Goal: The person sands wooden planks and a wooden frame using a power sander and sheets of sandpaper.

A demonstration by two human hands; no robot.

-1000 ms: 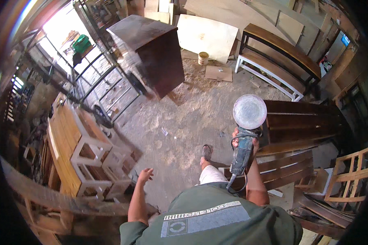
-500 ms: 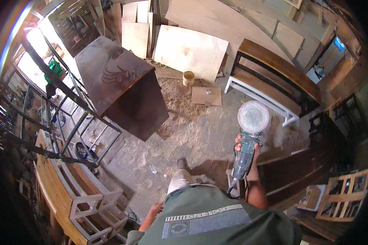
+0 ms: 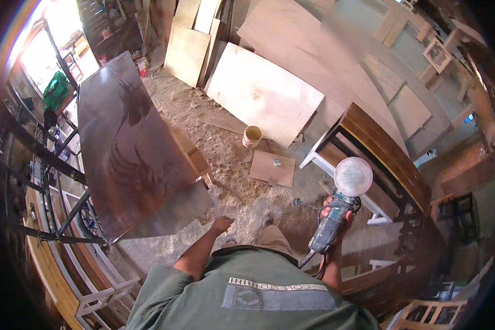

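My right hand (image 3: 341,215) grips the body of a dark green angle grinder (image 3: 329,224), raised at my right side. Its round pale disc (image 3: 353,176) points away from me, and a dark cord is looped around the tool. My left hand (image 3: 223,224) hangs in front of me at the left, its fingers curled in with nothing visible in them. Just left of that hand is the near corner of a large dark brown panel-topped piece of furniture (image 3: 148,165). Dark smeared patches mark its glossy top.
A yellowish bucket (image 3: 252,137) and a small board (image 3: 271,169) sit on the dusty floor ahead. Pale boards (image 3: 264,91) lean behind them. A brown-topped bench (image 3: 388,148) stands at right; metal frames (image 3: 66,220) and wooden benches (image 3: 60,269) crowd the left.
The view has turned and moved closer to the brown panel. My left hand has come forward and up from beside my body. The grinder stays in my right hand.
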